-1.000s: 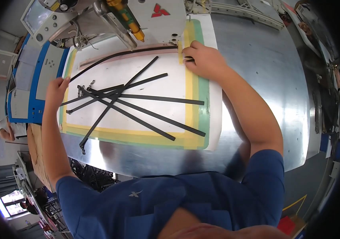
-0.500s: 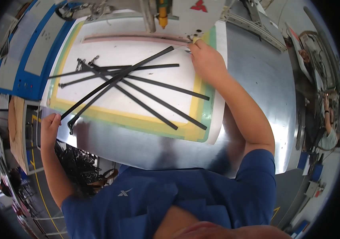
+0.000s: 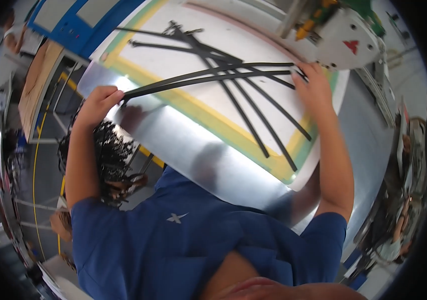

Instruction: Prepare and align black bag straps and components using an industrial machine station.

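Note:
My left hand (image 3: 101,102) is closed around the left ends of two black straps (image 3: 208,75), which run across the sheet to my right hand (image 3: 315,87). Closed fingers on that hand surround a small, thin, pale and dark object (image 3: 301,75), too blurred to name, right beside the straps' far ends. It cannot be told whether the fingers also touch the straps. Beneath, several more black straps (image 3: 246,117) lie crossed on a white sheet (image 3: 153,62) bordered with yellow and green tape. Small metal fittings (image 3: 173,26) show at some strap ends.
A white machine head (image 3: 348,45) with a yellow nozzle (image 3: 307,29) hangs beyond my right hand. Shiny metal table (image 3: 173,135) surrounds the sheet. A blue cabinet (image 3: 66,25) stands far left, and a pile of dark pieces (image 3: 108,160) sits below the table's left edge.
My left hand has moved up and right, bringing a second strap along with the first. The view has turned, and the held straps now reach my right hand's fingers.

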{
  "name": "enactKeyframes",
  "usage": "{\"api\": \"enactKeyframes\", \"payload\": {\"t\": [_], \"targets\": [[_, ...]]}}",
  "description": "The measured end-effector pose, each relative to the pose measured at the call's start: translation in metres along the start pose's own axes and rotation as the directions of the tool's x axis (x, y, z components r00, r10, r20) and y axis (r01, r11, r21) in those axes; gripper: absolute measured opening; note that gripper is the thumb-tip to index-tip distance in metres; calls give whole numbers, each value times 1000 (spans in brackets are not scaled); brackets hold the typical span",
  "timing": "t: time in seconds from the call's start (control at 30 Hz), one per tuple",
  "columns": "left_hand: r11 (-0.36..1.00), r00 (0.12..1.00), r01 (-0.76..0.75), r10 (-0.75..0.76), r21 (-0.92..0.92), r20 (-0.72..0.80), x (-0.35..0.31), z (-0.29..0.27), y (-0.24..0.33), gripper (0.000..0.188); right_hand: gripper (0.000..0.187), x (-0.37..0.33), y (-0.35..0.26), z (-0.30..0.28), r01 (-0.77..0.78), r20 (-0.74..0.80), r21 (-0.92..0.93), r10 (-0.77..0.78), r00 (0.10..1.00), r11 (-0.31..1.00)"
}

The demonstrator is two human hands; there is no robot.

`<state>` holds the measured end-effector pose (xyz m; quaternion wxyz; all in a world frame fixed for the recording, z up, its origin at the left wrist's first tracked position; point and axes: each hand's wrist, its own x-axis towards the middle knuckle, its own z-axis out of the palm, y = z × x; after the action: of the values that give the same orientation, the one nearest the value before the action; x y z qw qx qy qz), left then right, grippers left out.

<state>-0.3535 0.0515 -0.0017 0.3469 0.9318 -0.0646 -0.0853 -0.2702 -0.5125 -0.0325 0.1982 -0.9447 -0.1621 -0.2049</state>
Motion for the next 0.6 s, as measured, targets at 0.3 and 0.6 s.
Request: {"api": "enactKeyframes", "payload": {"t": [0.3, 0.6], "targets": [[960, 994, -77, 93, -268, 48, 24, 15, 15, 42, 30, -14, 8, -7, -162, 291, 184, 104, 951, 970], [853, 895, -346, 425, -390, 136, 60, 36, 79, 28, 30, -16, 15, -21, -230, 358, 69, 191, 914, 971]]}}
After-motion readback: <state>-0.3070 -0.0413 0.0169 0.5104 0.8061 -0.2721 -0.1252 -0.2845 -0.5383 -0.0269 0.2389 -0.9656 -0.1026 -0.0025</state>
